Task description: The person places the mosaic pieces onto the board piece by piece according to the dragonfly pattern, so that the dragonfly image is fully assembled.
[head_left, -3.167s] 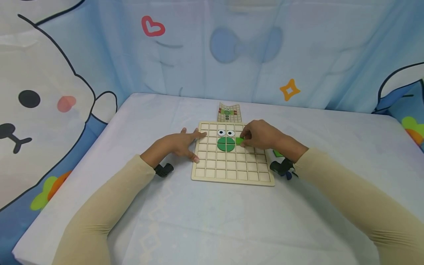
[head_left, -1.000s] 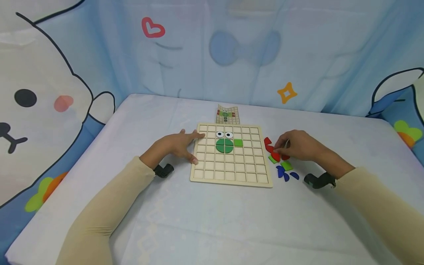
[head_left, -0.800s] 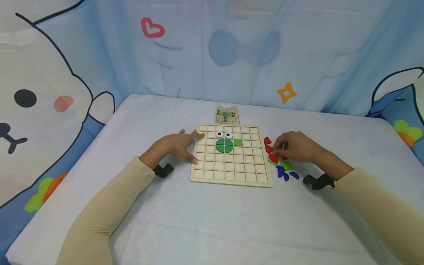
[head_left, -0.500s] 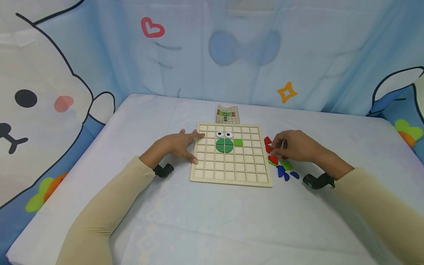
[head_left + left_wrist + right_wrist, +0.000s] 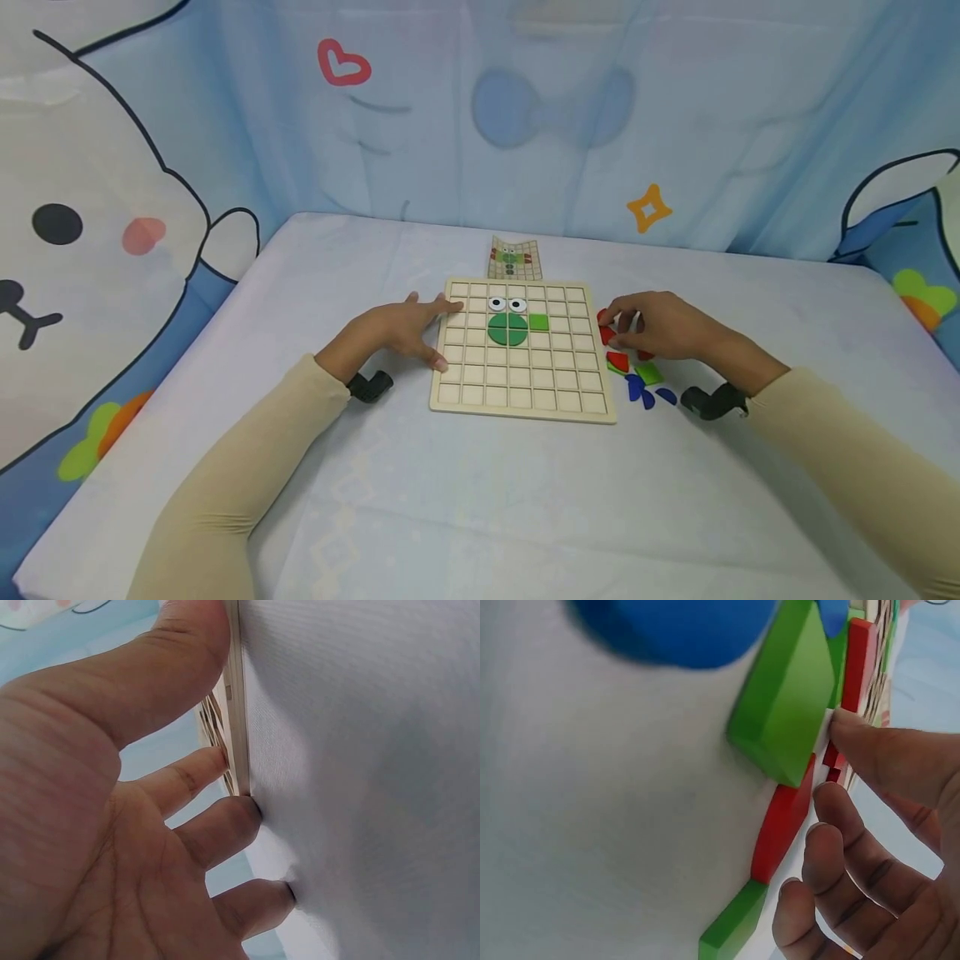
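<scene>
In the head view, my left hand (image 5: pixel 405 331) rests spread at the left edge of a wooden grid board (image 5: pixel 525 392). The left wrist view shows its fingertips against the board's side and the cloth. On the board sit two eye pieces (image 5: pixel 507 305), a dark green round shape (image 5: pixel 507 330) and a light green square (image 5: pixel 538 322). My right hand (image 5: pixel 660 325) is bent over red pieces (image 5: pixel 606 334) just right of the board, thumb and forefinger right at them. In the right wrist view the thumb (image 5: pixel 862 735) overlaps a red piece; I cannot tell if it is pinched.
Below the right hand lie a red piece (image 5: pixel 618 361), a green piece (image 5: pixel 649 372) and several blue pieces (image 5: pixel 634 387). A small printed pattern card (image 5: pixel 514 260) stands behind the board. A blue cartoon curtain (image 5: pixel 420 150) hangs behind the white-covered table (image 5: pixel 450 517).
After leaving the light green square on the board, my right hand moved right to the loose pieces, then shifted slightly left onto the upper red ones. The left hand stays at the board.
</scene>
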The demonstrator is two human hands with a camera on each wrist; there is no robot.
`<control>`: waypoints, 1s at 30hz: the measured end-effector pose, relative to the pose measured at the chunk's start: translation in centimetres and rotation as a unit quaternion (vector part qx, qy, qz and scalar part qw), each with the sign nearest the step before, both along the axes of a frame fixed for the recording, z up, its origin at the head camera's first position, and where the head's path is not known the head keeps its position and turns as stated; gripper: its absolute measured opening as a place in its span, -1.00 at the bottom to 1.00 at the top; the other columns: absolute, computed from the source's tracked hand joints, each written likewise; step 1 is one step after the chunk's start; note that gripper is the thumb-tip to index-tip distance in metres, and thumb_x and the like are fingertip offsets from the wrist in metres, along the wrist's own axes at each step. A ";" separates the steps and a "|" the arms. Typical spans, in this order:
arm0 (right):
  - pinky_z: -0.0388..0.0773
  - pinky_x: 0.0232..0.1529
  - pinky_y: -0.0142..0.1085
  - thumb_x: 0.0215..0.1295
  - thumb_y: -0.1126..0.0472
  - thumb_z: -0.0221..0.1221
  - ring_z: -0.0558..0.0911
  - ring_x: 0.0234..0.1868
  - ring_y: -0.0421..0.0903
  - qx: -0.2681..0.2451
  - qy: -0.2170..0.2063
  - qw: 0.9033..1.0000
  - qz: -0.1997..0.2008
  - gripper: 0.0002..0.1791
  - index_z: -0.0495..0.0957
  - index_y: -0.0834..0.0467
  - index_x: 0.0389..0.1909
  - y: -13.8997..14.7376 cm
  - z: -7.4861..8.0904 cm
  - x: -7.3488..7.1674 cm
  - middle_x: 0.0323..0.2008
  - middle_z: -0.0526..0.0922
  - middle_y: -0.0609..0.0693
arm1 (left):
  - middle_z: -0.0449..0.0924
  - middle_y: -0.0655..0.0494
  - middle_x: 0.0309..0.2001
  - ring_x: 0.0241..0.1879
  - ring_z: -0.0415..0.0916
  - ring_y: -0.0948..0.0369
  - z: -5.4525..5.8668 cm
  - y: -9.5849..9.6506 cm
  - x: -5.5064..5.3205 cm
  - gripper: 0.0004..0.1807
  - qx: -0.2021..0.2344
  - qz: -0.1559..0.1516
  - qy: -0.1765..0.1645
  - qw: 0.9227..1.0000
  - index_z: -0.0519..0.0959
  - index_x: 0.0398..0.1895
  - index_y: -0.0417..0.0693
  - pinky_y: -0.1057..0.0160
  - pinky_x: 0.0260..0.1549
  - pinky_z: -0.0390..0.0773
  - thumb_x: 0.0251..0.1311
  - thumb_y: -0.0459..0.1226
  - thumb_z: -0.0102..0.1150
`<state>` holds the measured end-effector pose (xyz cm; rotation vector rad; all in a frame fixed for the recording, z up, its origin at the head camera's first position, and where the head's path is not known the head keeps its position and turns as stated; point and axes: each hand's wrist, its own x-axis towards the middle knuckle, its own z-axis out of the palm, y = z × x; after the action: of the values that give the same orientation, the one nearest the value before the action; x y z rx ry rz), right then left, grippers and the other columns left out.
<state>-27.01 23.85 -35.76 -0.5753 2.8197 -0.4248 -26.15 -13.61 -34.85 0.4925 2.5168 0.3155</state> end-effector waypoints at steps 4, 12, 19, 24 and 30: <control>0.52 -0.49 -0.31 0.20 0.17 0.33 0.55 -0.43 -0.15 0.006 0.007 1.000 0.005 -0.62 0.59 0.08 0.05 -0.1 0.1 0.0 -0.27 0.65 0.03 | -0.31 0.09 0.61 0.57 -0.46 -0.14 0.0 0.0 0.0 0.12 -0.002 -0.002 0.002 1.000 -0.14 0.60 0.31 -0.26 0.46 -0.06 0.09 0.11 0.37; 0.49 -0.51 -0.31 0.21 0.10 0.33 0.55 -0.49 -0.15 0.022 0.007 1.000 -0.014 -0.64 0.57 0.06 0.01 -0.5 0.2 0.1 -0.25 0.65 0.07 | -0.35 0.09 0.61 0.57 -0.49 -0.14 -0.1 -0.1 -0.1 0.12 0.000 -0.002 -0.002 1.000 -0.16 0.60 0.32 -0.28 0.45 -0.08 0.10 0.11 0.37; 0.48 -0.51 -0.33 0.21 0.03 0.34 0.54 -0.49 -0.15 0.032 0.012 0.999 -0.033 -0.64 0.57 0.17 -0.09 -0.4 0.0 0.4 -0.29 0.66 0.08 | -0.35 0.10 0.61 0.57 -0.51 -0.13 -0.2 -0.1 0.0 0.13 0.000 -0.001 -0.003 1.000 -0.16 0.60 0.33 -0.28 0.45 -0.10 0.09 0.12 0.36; 0.43 -0.51 -0.32 0.22 -0.06 0.33 0.52 -0.52 -0.16 0.042 0.008 0.998 -0.047 -0.59 0.56 0.21 -0.18 -0.3 0.2 0.8 -0.46 0.65 -0.02 | -0.35 0.11 0.61 0.57 -0.52 -0.12 -0.2 -0.2 0.0 0.13 0.000 0.000 -0.004 1.000 -0.16 0.60 0.33 -0.27 0.46 -0.09 0.09 0.13 0.36; 0.39 -0.49 -0.31 0.21 -0.20 0.30 0.50 -0.47 -0.12 0.059 -0.002 0.996 -0.060 -0.50 0.59 0.20 -0.26 0.0 0.8 1.1 -0.56 0.63 -0.07 | -0.36 0.10 0.61 0.57 -0.51 -0.13 -0.1 -0.1 0.1 0.12 -0.001 -0.001 -0.003 1.000 -0.17 0.60 0.32 -0.28 0.45 -0.08 0.10 0.13 0.35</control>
<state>-25.93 23.85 -35.00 -0.3810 2.8620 -0.2779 -26.04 -13.75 -34.95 0.4915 2.5100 0.3144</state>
